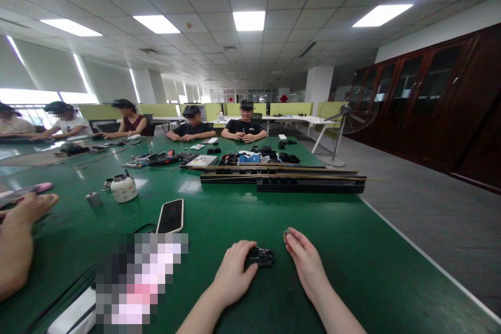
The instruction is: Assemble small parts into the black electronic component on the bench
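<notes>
Low in the head view, my left hand (235, 270) is closed around the left end of a small black plastic part (263, 257) on the green table. The part has an uneven, moulded-looking top; its exact kind I cannot make out. To the right of it, a short gap away, my right hand (304, 257) pinches a tiny greyish piece (287, 231) between thumb and fingertips. That piece is too small to name. Bare green tabletop (376, 266) surrounds both hands.
Long black rails (311, 185) with thin brass-coloured rods lie across the table beyond my hands. A phone (171, 216), a white jar (124, 188) and a grey cylinder (93, 199) are to the left. Another person's hand (35, 207) is at the left edge. Several people sit farther back.
</notes>
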The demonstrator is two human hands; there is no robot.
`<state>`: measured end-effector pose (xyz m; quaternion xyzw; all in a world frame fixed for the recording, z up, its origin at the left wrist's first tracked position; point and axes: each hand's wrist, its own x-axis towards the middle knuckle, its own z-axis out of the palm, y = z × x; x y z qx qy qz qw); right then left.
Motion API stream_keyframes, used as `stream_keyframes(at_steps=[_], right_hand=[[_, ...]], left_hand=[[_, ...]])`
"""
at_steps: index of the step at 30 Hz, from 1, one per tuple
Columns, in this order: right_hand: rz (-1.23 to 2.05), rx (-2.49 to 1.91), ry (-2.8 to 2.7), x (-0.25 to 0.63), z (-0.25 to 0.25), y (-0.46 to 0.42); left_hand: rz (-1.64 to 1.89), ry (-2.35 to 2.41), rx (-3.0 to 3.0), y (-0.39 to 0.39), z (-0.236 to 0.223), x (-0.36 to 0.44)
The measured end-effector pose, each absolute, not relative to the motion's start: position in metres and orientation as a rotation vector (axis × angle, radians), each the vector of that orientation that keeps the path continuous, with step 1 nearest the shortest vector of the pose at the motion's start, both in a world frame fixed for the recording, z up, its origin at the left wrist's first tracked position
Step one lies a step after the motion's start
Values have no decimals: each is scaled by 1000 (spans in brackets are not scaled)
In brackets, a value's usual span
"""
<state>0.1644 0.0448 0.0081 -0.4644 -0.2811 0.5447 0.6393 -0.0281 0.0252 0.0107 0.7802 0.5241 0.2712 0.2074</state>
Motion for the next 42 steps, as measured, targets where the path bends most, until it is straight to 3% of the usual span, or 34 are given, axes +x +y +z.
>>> stream_keyframes(at_steps=[19, 34, 42], right_hand=[[1166, -1117, -1040, 158, 13, 39], [784, -1277, -1814, 150, 13, 23], [737, -1298, -1864, 150, 13, 22]], left_hand=[[761, 1454, 2166, 26, 9, -28], [791, 1423, 2198, 29, 2, -29], [799, 1422, 2195, 29, 0, -30]])
